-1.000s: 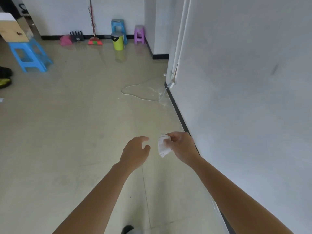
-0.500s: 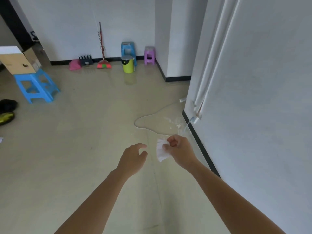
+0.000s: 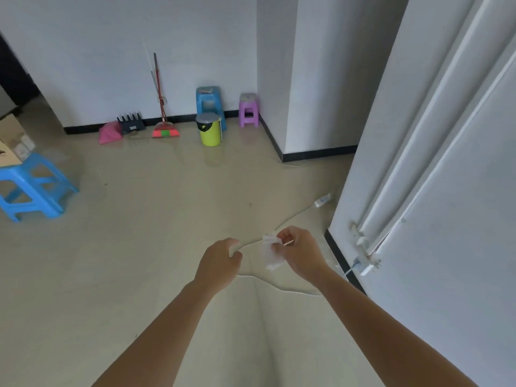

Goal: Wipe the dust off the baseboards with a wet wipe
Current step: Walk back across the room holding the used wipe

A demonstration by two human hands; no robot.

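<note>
Here, the right hand (image 3: 300, 254) pinches a white wet wipe (image 3: 271, 255).
The left hand (image 3: 220, 262) hangs just beside it, loosely curled, empty; the black baseboard (image 3: 337, 254) runs right of the right hand.

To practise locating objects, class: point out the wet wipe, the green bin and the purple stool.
wet wipe (image 3: 272, 255): head view, on its white middle.
green bin (image 3: 210, 134): head view, on its green side wall.
purple stool (image 3: 248, 105): head view, on the front just under its seat.
</note>
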